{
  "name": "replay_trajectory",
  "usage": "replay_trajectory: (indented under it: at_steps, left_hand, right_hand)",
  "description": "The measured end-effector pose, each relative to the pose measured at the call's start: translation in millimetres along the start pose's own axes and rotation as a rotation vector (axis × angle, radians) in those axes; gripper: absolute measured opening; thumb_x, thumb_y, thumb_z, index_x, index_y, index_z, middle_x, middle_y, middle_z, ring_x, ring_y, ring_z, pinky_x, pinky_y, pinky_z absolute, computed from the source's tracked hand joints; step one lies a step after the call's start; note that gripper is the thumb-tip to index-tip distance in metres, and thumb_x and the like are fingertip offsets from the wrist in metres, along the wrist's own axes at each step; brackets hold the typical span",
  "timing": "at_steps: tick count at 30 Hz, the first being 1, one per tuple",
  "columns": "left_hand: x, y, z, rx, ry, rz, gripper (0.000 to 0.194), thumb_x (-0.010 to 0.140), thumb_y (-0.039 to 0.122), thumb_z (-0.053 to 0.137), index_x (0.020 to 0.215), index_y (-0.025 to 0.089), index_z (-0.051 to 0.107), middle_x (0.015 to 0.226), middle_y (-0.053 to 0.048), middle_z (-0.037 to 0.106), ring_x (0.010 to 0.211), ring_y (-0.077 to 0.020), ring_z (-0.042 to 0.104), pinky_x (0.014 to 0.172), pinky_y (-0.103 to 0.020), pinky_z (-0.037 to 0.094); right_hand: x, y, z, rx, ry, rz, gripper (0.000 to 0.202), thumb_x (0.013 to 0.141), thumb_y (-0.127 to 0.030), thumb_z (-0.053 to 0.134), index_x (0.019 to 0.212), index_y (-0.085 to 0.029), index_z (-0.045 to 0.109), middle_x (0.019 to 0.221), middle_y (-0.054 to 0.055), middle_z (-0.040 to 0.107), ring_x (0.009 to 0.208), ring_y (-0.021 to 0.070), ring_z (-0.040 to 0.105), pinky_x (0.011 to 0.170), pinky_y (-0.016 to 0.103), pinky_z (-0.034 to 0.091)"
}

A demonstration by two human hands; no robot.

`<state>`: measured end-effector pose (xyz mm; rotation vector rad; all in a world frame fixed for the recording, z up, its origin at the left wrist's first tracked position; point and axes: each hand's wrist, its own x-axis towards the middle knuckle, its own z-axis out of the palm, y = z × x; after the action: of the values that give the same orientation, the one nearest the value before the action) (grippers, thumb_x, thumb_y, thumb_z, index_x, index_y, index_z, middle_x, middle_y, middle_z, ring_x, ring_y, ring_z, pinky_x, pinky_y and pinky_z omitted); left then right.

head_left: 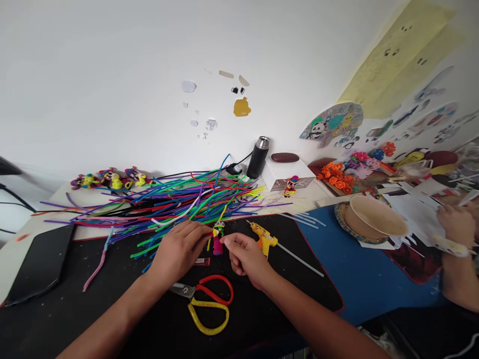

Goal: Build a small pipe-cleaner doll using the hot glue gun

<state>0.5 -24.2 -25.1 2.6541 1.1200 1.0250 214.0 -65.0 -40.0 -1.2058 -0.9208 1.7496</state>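
Observation:
Between my hands stands a small pipe-cleaner doll [217, 244], with a magenta lower part, a yellow and green upper part and a yellow stem sticking up. My left hand [177, 254] is closed on its left side, the fingertips pinching near the upper part. From the other side my right hand [247, 257] pinches at its right edge with thumb and forefinger, the other fingers curled. Scissors [209, 304] with one red and one yellow handle lie just below on the black mat. A yellow glue gun [265, 238] with a glue stick in it lies beyond my right hand.
A heap of coloured pipe cleaners [187, 197] spreads along the back. Finished dolls [112, 178] lie far left, above a black phone-like slab [39, 264]. A thermos [259, 157], white box [288, 172] and bowl [374, 217] stand right. Another person's hand [454, 222] rests at the far right.

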Motion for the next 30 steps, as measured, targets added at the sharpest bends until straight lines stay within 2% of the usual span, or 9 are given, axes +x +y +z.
replay_trajectory:
  at_steps: [4, 11, 15, 17, 19, 21, 24, 26, 30]
  left_hand:
    - [0, 5, -2.7, 0.051, 0.031, 0.076, 0.015, 0.104, 0.019, 0.057, 0.110, 0.019, 0.071, 0.103, -0.007, 0.080, 0.089, -0.0213, 0.073, 0.084, -0.034, 0.054]
    - [-2, 7, -3.2, 0.105, 0.026, 0.175, 0.018, 0.103, 0.012, 0.058, 0.115, 0.019, 0.069, 0.105, -0.008, 0.079, 0.093, -0.0216, 0.072, 0.087, -0.035, 0.053]
    - [0, 10, -1.6, 0.037, 0.020, 0.162, 0.018, 0.102, 0.013, 0.058, 0.115, 0.019, 0.069, 0.105, -0.008, 0.079, 0.094, -0.0217, 0.072, 0.087, -0.034, 0.055]
    - [1, 12, -1.3, -0.059, 0.021, 0.096, 0.018, 0.102, 0.016, 0.059, 0.116, 0.020, 0.070, 0.107, -0.009, 0.079, 0.096, -0.0217, 0.073, 0.088, -0.034, 0.055]
    - [0, 12, -2.6, -0.184, 0.031, -0.048, 0.018, 0.101, 0.024, 0.063, 0.117, 0.021, 0.071, 0.110, -0.009, 0.078, 0.099, -0.0230, 0.073, 0.089, -0.034, 0.056]
    - [1, 13, -5.9, -0.341, 0.017, -0.279, 0.021, 0.099, 0.035, 0.067, 0.115, 0.022, 0.073, 0.109, -0.009, 0.078, 0.099, -0.0245, 0.074, 0.088, -0.034, 0.058]
    - [5, 14, -12.4, -0.603, -0.083, -0.606, 0.031, 0.095, 0.051, 0.068, 0.106, 0.023, 0.075, 0.100, -0.006, 0.078, 0.091, -0.0245, 0.073, 0.079, -0.032, 0.058]
    - [8, 15, -15.3, -0.729, -0.161, -0.699, 0.038, 0.092, 0.057, 0.069, 0.104, 0.022, 0.076, 0.093, -0.005, 0.076, 0.084, -0.0232, 0.070, 0.072, -0.030, 0.055]
    - [9, 14, -15.3, -0.831, -0.222, -0.741, 0.042, 0.089, 0.060, 0.071, 0.098, 0.020, 0.075, 0.088, -0.004, 0.073, 0.078, -0.0200, 0.064, 0.069, -0.028, 0.050]
  right_hand:
    - [5, -5, 5, 0.030, -0.011, -0.031, 0.061, 0.077, -0.072, 0.078, 0.099, -0.017, 0.064, 0.048, -0.013, 0.045, 0.033, 0.0044, 0.033, 0.034, 0.019, 0.018]
    - [7, -4, 9, 0.080, -0.051, -0.050, 0.053, 0.079, -0.067, 0.079, 0.091, -0.018, 0.061, 0.048, -0.013, 0.046, 0.032, 0.0042, 0.033, 0.034, 0.019, 0.019]
    - [7, -7, 12, 0.089, -0.037, -0.055, 0.051, 0.074, -0.062, 0.084, 0.090, -0.019, 0.062, 0.045, -0.014, 0.045, 0.033, 0.0045, 0.032, 0.034, 0.020, 0.022]
    - [6, -10, 11, 0.082, -0.027, -0.065, 0.051, 0.074, -0.062, 0.084, 0.089, -0.019, 0.063, 0.045, -0.014, 0.044, 0.033, 0.0046, 0.031, 0.034, 0.020, 0.023]
    - [6, -11, 9, 0.060, -0.021, -0.088, 0.049, 0.075, -0.062, 0.083, 0.089, -0.018, 0.063, 0.045, -0.014, 0.045, 0.032, 0.0047, 0.031, 0.034, 0.020, 0.024]
    - [6, -12, 7, 0.025, -0.014, -0.118, 0.048, 0.077, -0.061, 0.081, 0.089, -0.019, 0.063, 0.046, -0.013, 0.045, 0.032, 0.0048, 0.032, 0.034, 0.020, 0.025]
    - [7, -9, 4, -0.040, -0.011, -0.170, 0.045, 0.081, -0.059, 0.079, 0.090, -0.018, 0.063, 0.051, -0.012, 0.049, 0.031, 0.0045, 0.035, 0.033, 0.020, 0.027]
    - [7, -7, 3, -0.086, -0.019, -0.201, 0.043, 0.083, -0.058, 0.077, 0.092, -0.018, 0.063, 0.054, -0.011, 0.051, 0.032, 0.0046, 0.038, 0.033, 0.020, 0.027]
    - [7, -5, 5, -0.161, -0.022, -0.231, 0.039, 0.088, -0.056, 0.074, 0.095, -0.018, 0.064, 0.056, -0.010, 0.051, 0.032, 0.0049, 0.039, 0.033, 0.020, 0.025]
